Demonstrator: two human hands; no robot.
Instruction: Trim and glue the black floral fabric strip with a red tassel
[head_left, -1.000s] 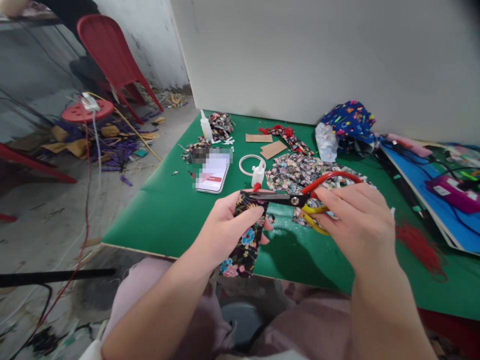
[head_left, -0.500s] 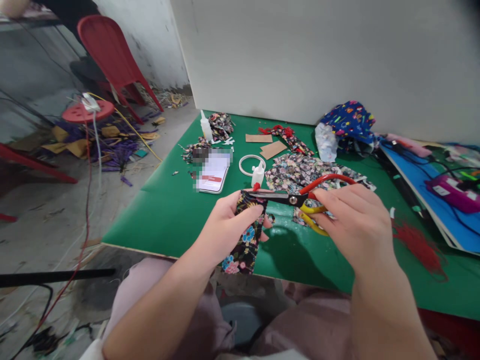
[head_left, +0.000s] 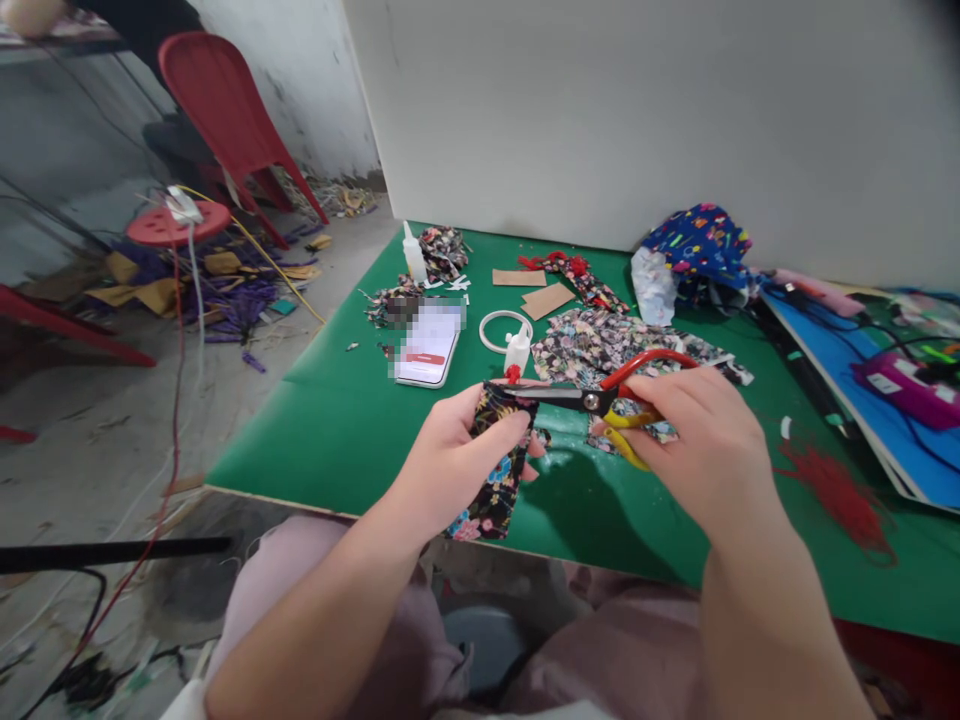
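between the left thumb and fingers, near its upper end, a black floral fabric piece (head_left: 484, 520) is retained by the left hand (head_left: 450, 450). that hand is closed on it: thumb on the near face, fingertips behind and showing past the right edge. below the grip, the piece extends down toward the near edge of the green table (head_left: 330, 430). just above the grip sits a red tuft (head_left: 513, 374); attachment to the fabric cannot be confirmed from where i stand.

to the right of this grip, the right hand (head_left: 701, 440) is curled around the handles of the scissors (head_left: 592, 402), one red, one yellow. the blades point left across the top of the fabric; whether any material lies between them cannot be told.

handling, judged by eye: the fabric should be light, soft and prone to creasing below the grip, with little tendency to slip on bare skin. hold it flat near the upper edge, fingertips clear of the blades. the scissors should be rigid and heavier; hold by the loops, behind the pivot.

beyond the left grip are a white bottle (head_left: 517, 352) and a white ring (head_left: 482, 332).
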